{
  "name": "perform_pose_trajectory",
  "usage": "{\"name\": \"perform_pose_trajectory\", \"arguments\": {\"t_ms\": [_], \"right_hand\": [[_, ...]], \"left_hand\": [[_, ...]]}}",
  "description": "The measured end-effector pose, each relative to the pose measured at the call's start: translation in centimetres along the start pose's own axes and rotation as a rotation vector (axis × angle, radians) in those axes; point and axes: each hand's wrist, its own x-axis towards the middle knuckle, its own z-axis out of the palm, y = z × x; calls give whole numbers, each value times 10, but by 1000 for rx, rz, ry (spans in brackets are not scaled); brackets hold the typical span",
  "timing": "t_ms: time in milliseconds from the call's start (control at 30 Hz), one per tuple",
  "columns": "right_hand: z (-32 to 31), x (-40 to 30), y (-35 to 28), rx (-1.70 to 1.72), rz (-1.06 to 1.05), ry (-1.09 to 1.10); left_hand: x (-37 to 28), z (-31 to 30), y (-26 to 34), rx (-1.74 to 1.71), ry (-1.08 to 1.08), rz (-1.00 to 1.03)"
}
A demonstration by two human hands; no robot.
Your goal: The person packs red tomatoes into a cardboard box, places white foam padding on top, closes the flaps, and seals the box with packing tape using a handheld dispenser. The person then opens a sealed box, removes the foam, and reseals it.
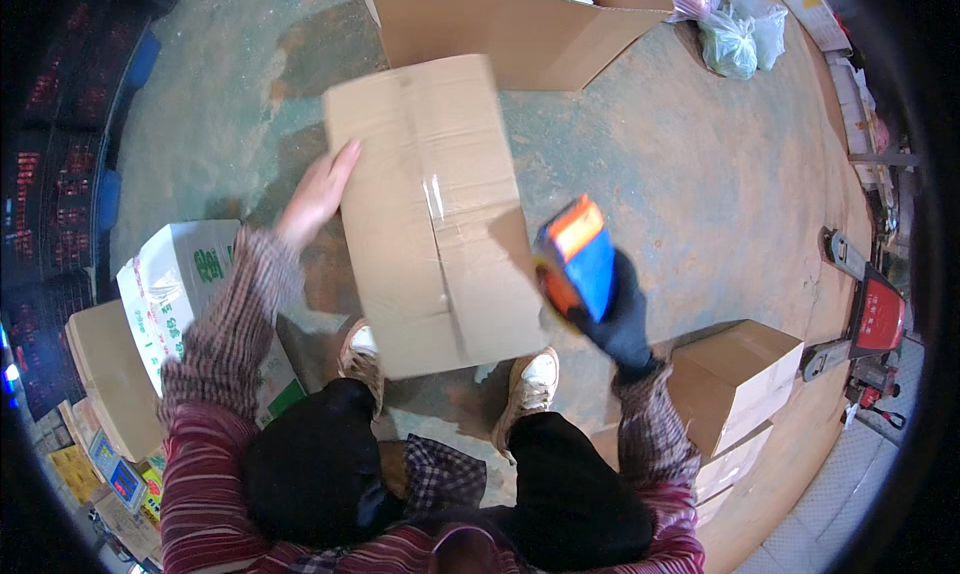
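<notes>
A closed cardboard box (442,229) is before me, tilted slightly, with a strip of clear tape over part of its middle seam. My bare left hand (319,191) lies against the box's left edge; its fingers are partly hidden, so the hold on the far side does not show. On the other side, my right hand (626,319), in a dark glove, grips a blue and orange tape dispenser (581,255) just off the box's right edge. The dispenser is a little blurred.
A large open carton (510,34) with white material inside stands ahead. Stacked boxes (735,379) are at my right, a white printed box (180,274) at my left. Knotted plastic bags (731,45) lie at the upper right; chainsaw packaging (877,315) stands at the far right.
</notes>
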Motion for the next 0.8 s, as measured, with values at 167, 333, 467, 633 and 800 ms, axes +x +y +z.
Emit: {"name": "perform_pose_trajectory", "arguments": {"t_ms": [167,333,467,633,800], "right_hand": [[18,-32,-29,-24,-78,-235],[-3,-20,-55,-353,-208,-95],[-6,-13,-59,-414,-205,-42],[-2,-12,-62,-430,-236,-12],[-6,-1,-88,-523,-242,-100]], "left_hand": [[60,39,54,600,-106,81],[24,65,64,610,245,616],[-31,80,86,-115,-580,151],[-52,92,82,-432,-739,93],[-43,91,69,-450,-430,252]]}}
